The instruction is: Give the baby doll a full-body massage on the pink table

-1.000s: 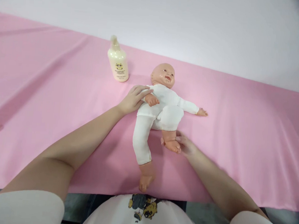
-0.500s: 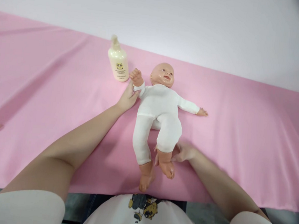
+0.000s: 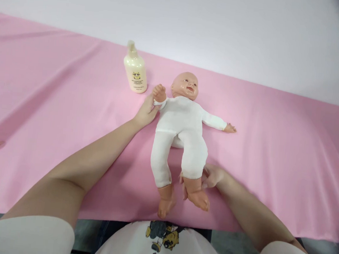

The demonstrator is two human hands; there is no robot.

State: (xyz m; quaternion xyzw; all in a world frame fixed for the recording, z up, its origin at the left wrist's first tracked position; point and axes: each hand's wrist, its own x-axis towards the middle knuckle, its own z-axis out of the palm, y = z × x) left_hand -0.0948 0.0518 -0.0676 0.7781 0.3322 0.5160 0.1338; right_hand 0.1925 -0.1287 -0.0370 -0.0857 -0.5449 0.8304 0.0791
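Observation:
A baby doll (image 3: 180,114) in a white cloth suit lies on its back on the pink cloth, head away from me and feet toward me. My left hand (image 3: 147,111) is closed around the doll's forearm on the left, just below its raised fist. Around the ankle of the doll's leg on the right, my right hand (image 3: 211,176) has its fingers curled, some of them passing behind and hidden by the leg. The doll's other leg and other arm rest free on the cloth.
A cream pump bottle (image 3: 135,73) with a cow label stands just left of the doll's raised fist. The pink cloth (image 3: 273,151) covers the table, with a white surface (image 3: 195,23) behind it. The table's front edge runs close to my body.
The doll's held foot has moved slightly right and toward me with my right hand. Its raised fist has shifted a little right and down in my left hand.

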